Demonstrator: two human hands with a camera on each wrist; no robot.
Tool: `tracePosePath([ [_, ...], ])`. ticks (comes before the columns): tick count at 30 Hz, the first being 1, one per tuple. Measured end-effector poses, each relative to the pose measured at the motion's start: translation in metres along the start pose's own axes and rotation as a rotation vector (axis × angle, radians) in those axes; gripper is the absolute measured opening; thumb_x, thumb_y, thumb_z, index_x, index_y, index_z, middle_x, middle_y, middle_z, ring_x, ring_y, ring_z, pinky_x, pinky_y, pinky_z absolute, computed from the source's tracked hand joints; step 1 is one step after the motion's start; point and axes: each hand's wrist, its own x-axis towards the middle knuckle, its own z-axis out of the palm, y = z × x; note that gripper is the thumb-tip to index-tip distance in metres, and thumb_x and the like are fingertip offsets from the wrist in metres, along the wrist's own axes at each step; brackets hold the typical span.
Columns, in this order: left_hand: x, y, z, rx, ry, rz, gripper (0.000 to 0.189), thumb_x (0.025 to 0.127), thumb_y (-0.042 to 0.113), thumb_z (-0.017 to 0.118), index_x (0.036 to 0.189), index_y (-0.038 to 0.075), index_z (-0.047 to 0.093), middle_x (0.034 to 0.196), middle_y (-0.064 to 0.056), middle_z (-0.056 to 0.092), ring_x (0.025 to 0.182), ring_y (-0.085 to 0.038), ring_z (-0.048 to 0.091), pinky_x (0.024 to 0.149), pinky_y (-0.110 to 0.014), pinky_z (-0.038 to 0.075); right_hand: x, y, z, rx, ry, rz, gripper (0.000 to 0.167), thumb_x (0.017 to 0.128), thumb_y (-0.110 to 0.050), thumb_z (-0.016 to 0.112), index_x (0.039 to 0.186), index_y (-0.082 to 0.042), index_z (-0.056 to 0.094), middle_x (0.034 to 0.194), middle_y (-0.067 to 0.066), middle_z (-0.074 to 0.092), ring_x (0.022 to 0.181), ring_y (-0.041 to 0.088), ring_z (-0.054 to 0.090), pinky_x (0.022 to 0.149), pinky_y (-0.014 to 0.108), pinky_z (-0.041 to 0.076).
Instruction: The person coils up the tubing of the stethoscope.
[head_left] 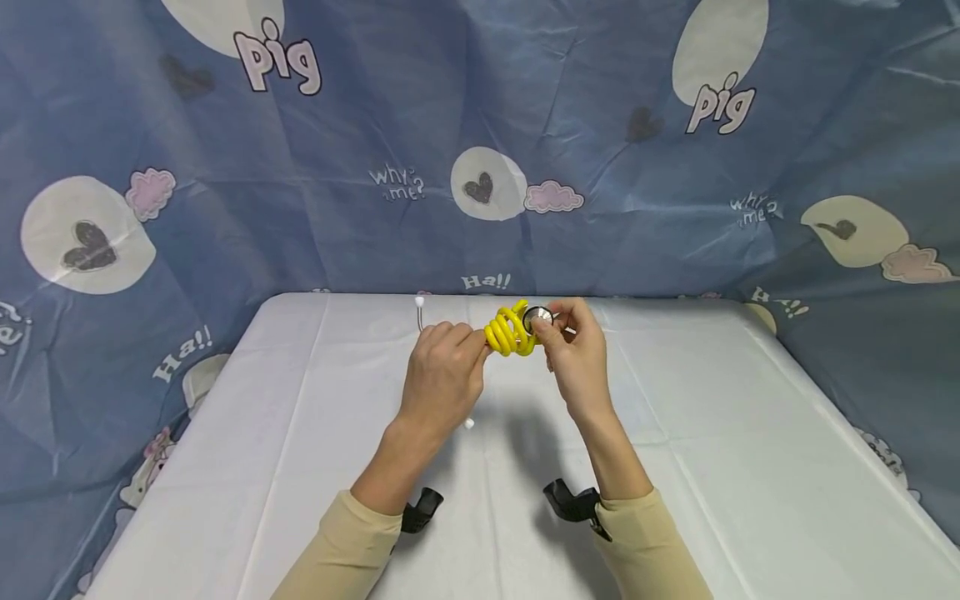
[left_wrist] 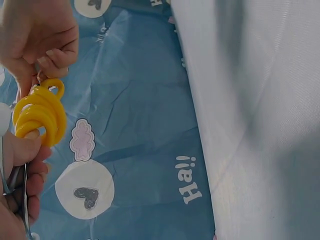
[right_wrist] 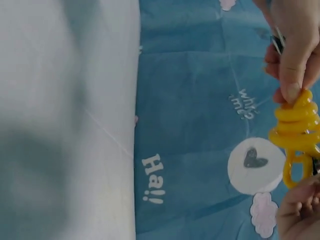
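A stethoscope is held up over the table, its yellow tubing wound into a tight coil between the two hands. My left hand grips the metal ear tubes where they meet the coil. White ear tips stick out past that hand, one ear tip beyond it and another ear tip below. At the coil's other end, the thumb and fingers of my right hand pinch the round chest piece by its edge. A loop of tubing hangs near the right fingers in the right wrist view.
A white cloth covers the table. Behind it and along both sides hangs a blue printed curtain. Black wrist mounts project inward from the forearms, above the tabletop.
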Motion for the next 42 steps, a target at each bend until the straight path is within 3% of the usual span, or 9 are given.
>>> tracePosePath([
  [4,0.001,0.0,0.001,-0.003,0.005,0.025,0.009,0.082,0.012,0.08,0.088,0.006,0.076,0.078,-0.002,0.069,0.069,-0.02,0.056,0.069,-0.033,0.047,0.007,0.002,-0.01,0.091,-0.105,0.15,0.034,0.095,-0.011,0.065,0.126,-0.004,0.052,0.085,0.001,0.044,0.055,0.011,0.039,0.052,0.023,0.037],
  [7,0.001,0.001,0.002,-0.008,0.009,0.05,0.009,0.081,0.011,0.081,0.086,0.006,0.075,0.076,-0.002,0.068,0.068,-0.02,0.055,0.068,-0.033,0.045,0.011,0.004,-0.019,0.149,-0.21,0.25,0.03,0.097,-0.014,0.062,0.124,-0.002,0.053,0.09,-0.001,0.049,0.058,0.011,0.038,0.055,0.025,0.036],
  [12,0.0,0.003,0.002,-0.011,0.003,0.082,0.009,0.081,0.011,0.081,0.083,0.006,0.074,0.072,-0.001,0.064,0.065,-0.018,0.052,0.066,-0.032,0.042,0.014,0.006,-0.028,0.223,-0.312,0.301,0.016,0.099,-0.011,0.056,0.113,-0.004,0.053,0.089,-0.003,0.057,0.056,0.011,0.037,0.054,0.025,0.034],
  [16,0.001,0.004,0.001,0.0,-0.002,0.083,0.008,0.081,0.009,0.081,0.085,0.006,0.075,0.073,-0.002,0.065,0.066,-0.018,0.053,0.066,-0.032,0.043,0.013,0.008,-0.024,0.188,-0.297,0.253,0.017,0.101,-0.012,0.054,0.117,-0.004,0.055,0.09,-0.001,0.058,0.057,0.011,0.042,0.052,0.024,0.038],
  [20,0.001,0.003,0.001,0.023,0.0,0.076,0.009,0.081,0.01,0.081,0.087,0.005,0.076,0.075,-0.003,0.068,0.067,-0.019,0.054,0.068,-0.033,0.045,0.01,0.011,-0.012,0.119,-0.202,0.146,0.021,0.101,-0.012,0.054,0.121,-0.006,0.058,0.09,0.003,0.056,0.061,0.011,0.047,0.05,0.023,0.04],
  [26,0.0,0.001,0.002,0.034,-0.005,0.065,0.011,0.081,0.012,0.081,0.087,0.005,0.076,0.075,-0.003,0.068,0.067,-0.02,0.055,0.069,-0.034,0.045,0.005,0.016,-0.002,-0.186,-0.098,-0.099,0.022,0.099,-0.012,0.06,0.121,-0.013,0.061,0.106,0.012,0.057,0.052,0.017,0.052,0.045,0.026,0.047],
  [29,0.0,0.001,0.004,0.041,-0.017,0.086,0.01,0.08,0.011,0.082,0.084,0.005,0.075,0.073,-0.002,0.066,0.066,-0.02,0.055,0.068,-0.033,0.045,0.005,0.015,-0.006,-0.29,-0.117,-0.113,0.023,0.096,-0.013,0.066,0.118,-0.01,0.061,0.105,0.015,0.059,0.049,0.02,0.056,0.045,0.03,0.052],
  [35,0.001,0.005,0.005,0.024,-0.019,0.142,0.008,0.08,0.007,0.08,0.078,0.006,0.072,0.069,-0.001,0.062,0.064,-0.02,0.053,0.065,-0.033,0.042,0.01,0.006,-0.025,-0.234,-0.283,0.119,0.034,0.094,-0.014,0.069,0.124,-0.002,0.061,0.104,0.015,0.054,0.056,0.022,0.064,0.06,0.039,0.061],
  [42,0.003,0.01,0.004,0.021,-0.048,0.198,0.011,0.082,0.006,0.077,0.075,0.007,0.069,0.067,-0.001,0.062,0.062,-0.018,0.051,0.063,-0.03,0.039,0.013,-0.003,-0.041,-0.224,-0.423,0.301,0.023,0.094,-0.013,0.068,0.112,0.001,0.062,0.101,0.018,0.064,0.061,0.022,0.064,0.067,0.044,0.061],
])
